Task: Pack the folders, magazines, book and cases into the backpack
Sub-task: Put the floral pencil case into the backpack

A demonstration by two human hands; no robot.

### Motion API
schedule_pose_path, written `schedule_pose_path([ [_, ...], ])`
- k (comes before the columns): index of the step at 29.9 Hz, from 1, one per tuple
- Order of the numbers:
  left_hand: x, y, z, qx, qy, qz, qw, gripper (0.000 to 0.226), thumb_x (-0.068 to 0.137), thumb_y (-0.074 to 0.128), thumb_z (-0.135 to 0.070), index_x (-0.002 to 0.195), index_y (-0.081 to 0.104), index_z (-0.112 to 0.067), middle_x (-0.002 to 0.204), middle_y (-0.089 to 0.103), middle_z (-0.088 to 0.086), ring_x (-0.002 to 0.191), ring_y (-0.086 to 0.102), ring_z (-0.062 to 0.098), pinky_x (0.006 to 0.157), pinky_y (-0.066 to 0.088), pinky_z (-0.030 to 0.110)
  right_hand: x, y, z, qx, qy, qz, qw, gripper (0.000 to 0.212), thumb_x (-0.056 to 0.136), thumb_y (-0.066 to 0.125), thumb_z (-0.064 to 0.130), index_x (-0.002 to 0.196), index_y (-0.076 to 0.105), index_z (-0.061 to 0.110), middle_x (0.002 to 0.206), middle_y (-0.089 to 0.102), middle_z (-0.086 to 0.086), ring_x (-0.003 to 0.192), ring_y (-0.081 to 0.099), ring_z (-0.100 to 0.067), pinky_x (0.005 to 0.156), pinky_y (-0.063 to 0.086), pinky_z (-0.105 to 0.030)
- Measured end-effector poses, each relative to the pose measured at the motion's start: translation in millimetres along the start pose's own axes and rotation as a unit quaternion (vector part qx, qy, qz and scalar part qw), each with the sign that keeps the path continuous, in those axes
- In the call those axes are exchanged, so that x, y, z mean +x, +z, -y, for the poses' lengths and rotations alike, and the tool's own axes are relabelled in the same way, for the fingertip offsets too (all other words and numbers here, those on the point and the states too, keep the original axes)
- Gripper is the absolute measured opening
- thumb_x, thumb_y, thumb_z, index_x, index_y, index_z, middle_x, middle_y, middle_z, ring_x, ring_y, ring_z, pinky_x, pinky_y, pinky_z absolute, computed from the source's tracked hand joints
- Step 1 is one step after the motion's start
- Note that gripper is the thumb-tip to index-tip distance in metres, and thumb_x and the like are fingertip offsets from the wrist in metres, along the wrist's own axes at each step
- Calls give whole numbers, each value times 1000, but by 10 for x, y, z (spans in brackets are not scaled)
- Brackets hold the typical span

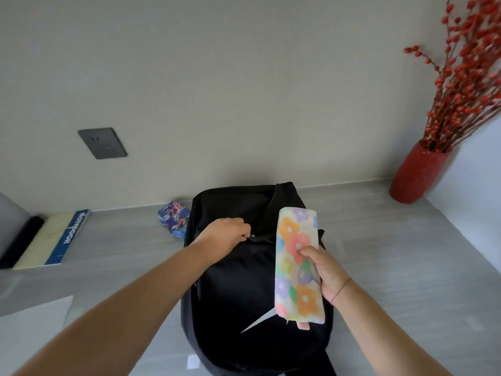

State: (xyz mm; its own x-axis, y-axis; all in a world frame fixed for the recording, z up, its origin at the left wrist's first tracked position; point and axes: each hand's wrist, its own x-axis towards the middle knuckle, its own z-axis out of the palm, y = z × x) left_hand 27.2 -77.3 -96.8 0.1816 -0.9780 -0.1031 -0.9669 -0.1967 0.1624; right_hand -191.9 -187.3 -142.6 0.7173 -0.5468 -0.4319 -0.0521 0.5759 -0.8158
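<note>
The flowered case (295,256), likely soft and light, is gripped mid-length by the right hand (325,270) above the black backpack (244,294) near the bench's (393,253) back edge, while the left hand (225,234) pinches its zip (252,236).

Backpack (244,294) btm: cut off by frame edge. My left hand (222,237): pinch target too small to ID. My right hand (325,270) fingers: hidden behind floral case (295,234).

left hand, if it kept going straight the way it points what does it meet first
The left hand pinches at the backpack, so its upper fabric comes first. Beyond, perhaps the top of the case, though that may be held higher.
</note>
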Motion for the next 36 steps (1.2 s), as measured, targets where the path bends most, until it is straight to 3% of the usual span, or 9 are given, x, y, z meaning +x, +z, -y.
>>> schedule_pose_path([
  [6,-78,109,-65,-26,3,-71,997,21,96,46,-18,103,64,-11,99,61,9,90,58,26,78,47,36,49,120,-16,29,-56,-13,998,23,89,51,8,107,64,13,92,71,-10,83,69,-26,72,56,-37],
  [11,-37,170,-196,-116,-24,-131,984,19,90,53,-8,98,69,-5,94,66,14,87,62,30,77,47,36,140,386,-20,-118,-74,6,990,26,89,56,7,103,66,25,98,73,-2,93,70,-20,78,57,-34],
  [14,-84,191,-166,-146,-40,-127,980,17,91,56,-11,98,70,-5,97,67,10,89,63,24,82,48,32,198,378,-25,-160,-78,-27,984,26,89,54,9,103,64,28,106,71,-3,102,66,-22,90,54,-39],
  [19,-274,102,29,-125,-32,-115,985,18,92,57,-12,98,71,-3,98,66,13,90,63,25,84,48,35,243,239,84,-210,-92,-86,969,18,90,53,20,99,63,31,106,69,0,102,64,-20,94,52,-42],
  [25,-680,-73,630,-134,-156,-100,973,8,89,61,-13,86,69,-11,88,66,2,83,61,19,71,44,22,244,118,134,-180,-78,-90,976,17,91,52,19,95,65,30,107,70,-4,99,66,-24,91,54,-45],
  [29,-625,-73,609,-126,-155,-54,978,16,89,61,-26,84,63,-11,92,61,2,87,59,21,78,48,33,225,170,118,-176,-61,-84,979,20,91,51,19,103,64,26,107,70,-5,100,66,-26,91,54,-46],
  [31,-469,-73,495,-93,-146,-64,983,29,91,55,-39,79,57,-13,94,57,2,86,56,20,78,49,37,182,184,117,-153,-47,-73,984,20,90,52,16,103,66,22,100,72,-4,94,68,-24,80,58,-39],
  [33,-285,-50,346,-39,-135,-90,986,31,89,55,-44,80,56,-15,96,56,2,89,54,19,77,48,34,117,229,91,-155,-26,-54,986,19,89,53,15,101,67,19,92,73,-3,85,70,-20,67,58,-29],
  [36,-30,69,133,3,-104,-74,992,33,79,66,-49,93,58,-20,102,57,-2,99,53,17,79,41,29,40,288,26,-167,3,-31,986,15,90,55,16,97,67,18,88,73,-4,79,71,-20,62,56,-28],
])
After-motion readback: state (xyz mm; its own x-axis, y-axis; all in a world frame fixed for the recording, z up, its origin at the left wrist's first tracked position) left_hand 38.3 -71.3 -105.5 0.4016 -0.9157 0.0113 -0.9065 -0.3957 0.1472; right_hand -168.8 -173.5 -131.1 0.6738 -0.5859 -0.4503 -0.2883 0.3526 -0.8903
